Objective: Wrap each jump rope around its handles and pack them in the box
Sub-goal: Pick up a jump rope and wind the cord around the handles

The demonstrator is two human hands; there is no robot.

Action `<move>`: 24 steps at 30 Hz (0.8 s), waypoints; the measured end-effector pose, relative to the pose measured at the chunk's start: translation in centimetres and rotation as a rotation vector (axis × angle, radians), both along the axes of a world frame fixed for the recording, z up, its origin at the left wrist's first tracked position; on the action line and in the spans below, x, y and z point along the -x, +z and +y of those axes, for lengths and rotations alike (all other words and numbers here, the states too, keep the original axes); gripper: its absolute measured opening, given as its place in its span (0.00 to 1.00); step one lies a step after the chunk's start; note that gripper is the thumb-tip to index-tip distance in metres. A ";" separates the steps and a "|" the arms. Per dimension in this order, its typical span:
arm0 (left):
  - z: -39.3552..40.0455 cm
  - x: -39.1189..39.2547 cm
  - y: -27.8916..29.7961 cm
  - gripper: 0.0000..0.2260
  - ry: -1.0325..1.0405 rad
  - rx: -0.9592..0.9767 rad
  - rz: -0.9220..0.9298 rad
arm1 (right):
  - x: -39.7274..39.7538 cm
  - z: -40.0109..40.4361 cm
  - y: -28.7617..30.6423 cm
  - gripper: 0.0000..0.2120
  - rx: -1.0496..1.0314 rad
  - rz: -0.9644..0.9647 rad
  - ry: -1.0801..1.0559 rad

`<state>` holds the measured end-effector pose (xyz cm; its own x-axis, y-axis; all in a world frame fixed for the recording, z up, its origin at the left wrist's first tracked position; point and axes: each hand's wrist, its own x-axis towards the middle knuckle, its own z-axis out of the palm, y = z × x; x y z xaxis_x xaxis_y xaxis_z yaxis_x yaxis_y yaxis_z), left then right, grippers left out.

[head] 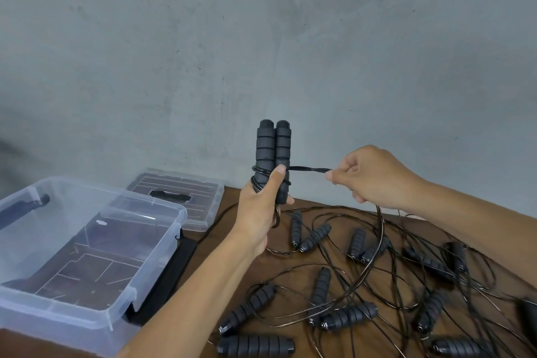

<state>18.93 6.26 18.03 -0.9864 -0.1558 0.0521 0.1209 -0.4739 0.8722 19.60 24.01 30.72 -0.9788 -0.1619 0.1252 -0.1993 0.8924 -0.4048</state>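
We are wrapping a thin black cord.
Our left hand is clenching two black ribbed foam handles upright; our right hand is pinching the cord taut.

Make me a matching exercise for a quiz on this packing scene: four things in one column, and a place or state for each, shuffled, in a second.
Things:
1. pair of handles
2. clear box
3. lid
4. cord

Places or states:
A. flat on the table behind the box
B. pinched and pulled taut by the right hand
C. held upright, side by side, in the left hand
D. open, with no rope in it

Pairs: 1-C, 2-D, 3-A, 4-B
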 end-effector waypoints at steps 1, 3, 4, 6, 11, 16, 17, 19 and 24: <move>0.1 0.2 0.0 0.13 0.009 0.032 -0.003 | 0.1 0.3 0.3 0.12 0.020 -0.018 0.001; 0.4 0.7 0.1 0.16 0.026 0.116 -0.010 | 0.5 0.7 0.7 0.08 0.010 0.006 0.020; 0.6 1.1 0.2 0.16 0.036 0.149 -0.010 | 0.8 0.9 0.8 0.07 -0.023 0.058 0.034; 0.8 1.9 0.4 0.15 0.055 0.210 -0.001 | 1.5 1.3 0.9 0.07 -0.087 0.202 0.066; 1.5 3.9 1.3 0.13 0.060 0.311 0.003 | 2.2 1.7 1.2 0.11 -0.274 0.399 0.214; 3.0 4.8 1.8 0.15 -0.016 0.427 -0.053 | 2.8 2.1 2.6 0.20 -0.592 0.432 0.433; 3.3 4.8 1.8 0.15 -0.031 0.473 -0.060 | 3.1 2.2 2.8 0.21 -0.656 0.437 0.477; 3.8 4.8 1.8 0.15 -0.041 0.569 -0.054 | 3.8 2.5 3.4 0.19 -0.755 0.493 0.548; 4.9 4.9 2.2 0.18 -0.104 0.864 -0.010 | 7.2 4.6 3.5 0.15 -0.805 0.750 0.753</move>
